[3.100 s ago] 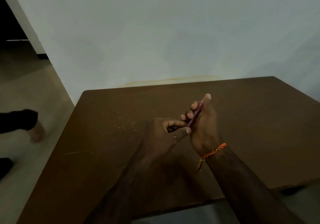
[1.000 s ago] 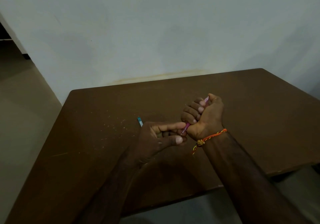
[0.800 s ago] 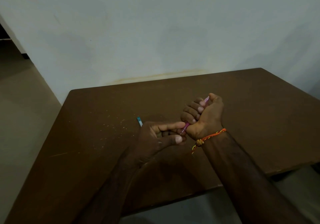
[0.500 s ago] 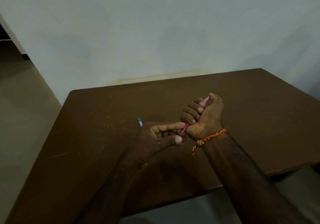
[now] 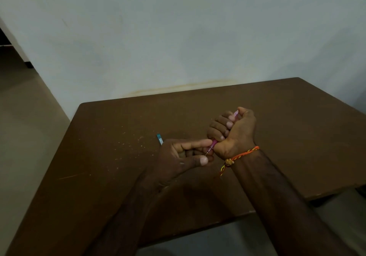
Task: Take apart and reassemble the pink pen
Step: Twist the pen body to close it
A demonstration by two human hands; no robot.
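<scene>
My right hand (image 5: 236, 131) is wrapped in a fist around the pink pen (image 5: 213, 143), which slants from upper right to lower left. The pen's top end pokes out above the fist by my thumb, and its pink lower end with a thin metal tip sticks out below. My left hand (image 5: 182, 156) sits just left of the fist, index finger and thumb pinching at the pen's tip end. Most of the barrel is hidden inside my right fist. An orange thread band circles my right wrist.
A small teal pen part (image 5: 160, 139) lies on the brown table (image 5: 103, 156) just beyond my left hand. Pale specks are scattered on the table's left half. A white wall stands behind the table; the floor drops away on the left.
Since three seconds ago my right hand has closed from a loose hold into a fist on the pen. Over the last second both hands have stayed nearly still.
</scene>
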